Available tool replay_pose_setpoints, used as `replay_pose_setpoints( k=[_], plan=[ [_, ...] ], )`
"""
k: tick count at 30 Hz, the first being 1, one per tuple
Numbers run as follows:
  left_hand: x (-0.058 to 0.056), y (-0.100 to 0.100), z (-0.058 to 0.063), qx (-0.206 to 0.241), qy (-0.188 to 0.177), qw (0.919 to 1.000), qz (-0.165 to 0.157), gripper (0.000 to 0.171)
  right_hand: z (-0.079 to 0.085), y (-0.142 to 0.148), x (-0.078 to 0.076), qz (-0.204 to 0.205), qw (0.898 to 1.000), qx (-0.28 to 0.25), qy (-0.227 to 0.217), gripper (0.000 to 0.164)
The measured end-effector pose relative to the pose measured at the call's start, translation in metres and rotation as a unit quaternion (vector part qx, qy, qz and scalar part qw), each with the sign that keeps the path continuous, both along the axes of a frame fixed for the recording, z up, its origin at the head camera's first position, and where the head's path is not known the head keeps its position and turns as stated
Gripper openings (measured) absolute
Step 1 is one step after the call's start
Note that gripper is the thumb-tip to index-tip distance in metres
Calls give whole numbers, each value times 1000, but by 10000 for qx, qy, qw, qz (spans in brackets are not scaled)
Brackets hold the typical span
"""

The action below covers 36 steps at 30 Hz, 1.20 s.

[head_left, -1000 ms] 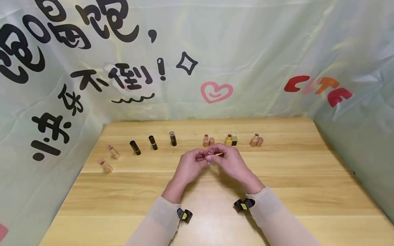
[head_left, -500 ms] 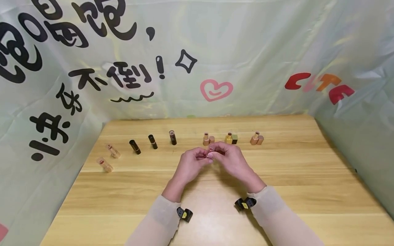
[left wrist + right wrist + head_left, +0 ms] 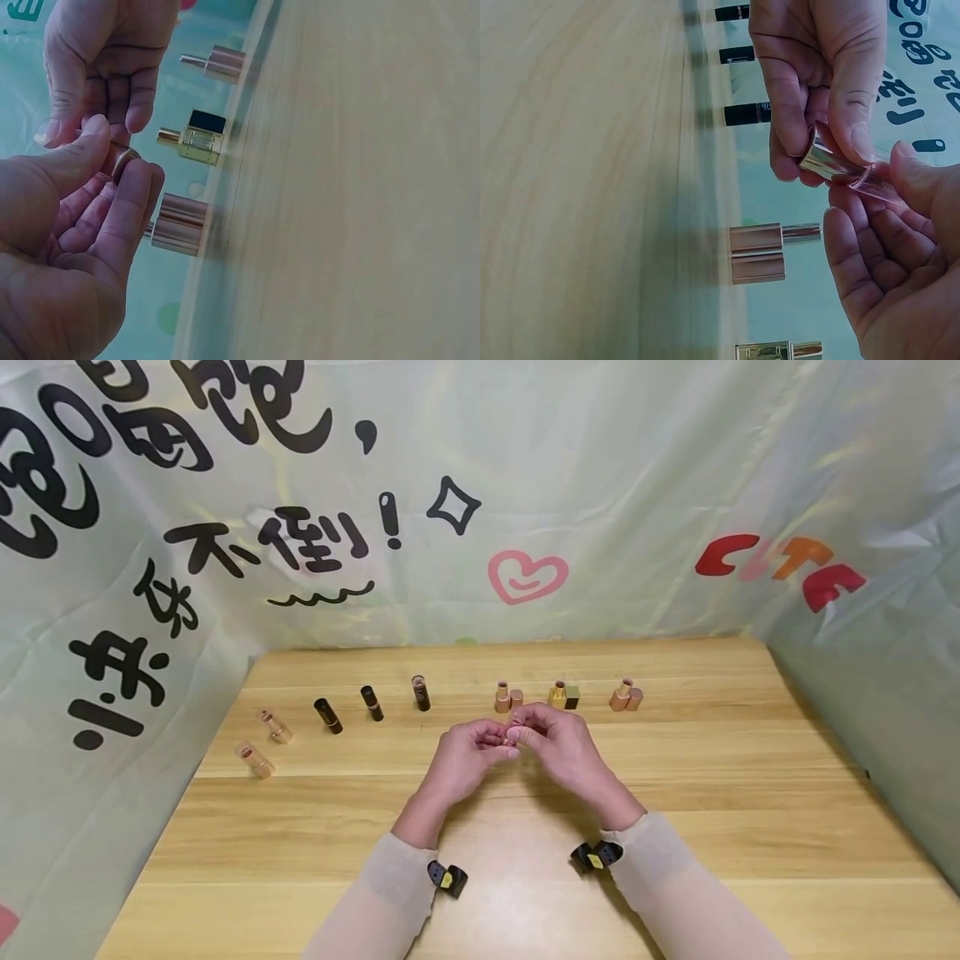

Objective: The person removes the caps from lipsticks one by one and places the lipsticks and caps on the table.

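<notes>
Both hands meet above the middle of the table around one lipstick [image 3: 831, 163] with a shiny rose-gold base and a clear cap [image 3: 876, 187]. My left hand [image 3: 467, 758] pinches the base between thumb and fingers. On the other side my right hand [image 3: 561, 750] pinches the clear cap. The cap sits against the base in the right wrist view; fingers cover part of the join, so how far it is on cannot be seen. From the left wrist view, the end of the base [image 3: 126, 162] shows between the left thumb and fingers.
Behind the hands stand uncapped lipsticks beside their caps: rose-gold [image 3: 502, 698], gold [image 3: 557, 697], and another rose-gold [image 3: 620, 696]. Farther left are black tubes [image 3: 327, 717] and two clear-capped lipsticks [image 3: 256, 761]. A printed cloth [image 3: 615, 485] walls the table's back and sides.
The clear cap, earlier visible above the fingertips, is now mostly hidden between them. Both hands stay nearly in place, fingers slightly closer together. The head view has shifted slightly.
</notes>
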<state>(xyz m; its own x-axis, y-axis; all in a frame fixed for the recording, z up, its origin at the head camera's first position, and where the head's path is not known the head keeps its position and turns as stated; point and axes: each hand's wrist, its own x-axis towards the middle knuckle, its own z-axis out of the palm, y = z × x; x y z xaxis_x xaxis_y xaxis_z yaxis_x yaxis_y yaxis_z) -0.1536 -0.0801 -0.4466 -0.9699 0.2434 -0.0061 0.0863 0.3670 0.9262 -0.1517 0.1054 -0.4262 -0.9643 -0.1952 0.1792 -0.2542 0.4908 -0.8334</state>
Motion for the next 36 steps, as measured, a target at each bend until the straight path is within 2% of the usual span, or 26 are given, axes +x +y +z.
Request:
replay_pose_setpoints(
  k=[5,8,12,16,19,24,28,32,36],
  plan=[
    [-1,0,-1,-214,-105,9997,33,23,1,2,-2,-83,9998,-109,-171,24],
    [-3,-1,0,-450,-182,9988,88,24,3,7,-6,-330,9988,-328,-139,26],
    [-6,-3,2,-521,-360,9972,410,23,3,15,-12,-714,9959,-544,-56,25],
    [-9,-4,2,-506,-335,9943,880,26,-4,17,-15,-735,9970,-170,-187,29],
    [-11,-4,1,-597,-216,9928,1018,29,-11,16,-15,-666,9971,232,-281,30],
    [-15,1,3,-920,-108,9913,931,27,-16,14,-17,-595,9956,635,-356,28],
    [-22,6,3,-1206,53,9893,823,23,-16,12,-22,-349,9921,1151,-365,19],
    [-25,8,1,-1338,34,9880,768,20,-16,8,-27,-66,9858,1647,-319,14],
    [-27,9,0,-1351,-14,9882,721,20,-16,5,-31,73,9824,1841,-300,12]
  ],
)
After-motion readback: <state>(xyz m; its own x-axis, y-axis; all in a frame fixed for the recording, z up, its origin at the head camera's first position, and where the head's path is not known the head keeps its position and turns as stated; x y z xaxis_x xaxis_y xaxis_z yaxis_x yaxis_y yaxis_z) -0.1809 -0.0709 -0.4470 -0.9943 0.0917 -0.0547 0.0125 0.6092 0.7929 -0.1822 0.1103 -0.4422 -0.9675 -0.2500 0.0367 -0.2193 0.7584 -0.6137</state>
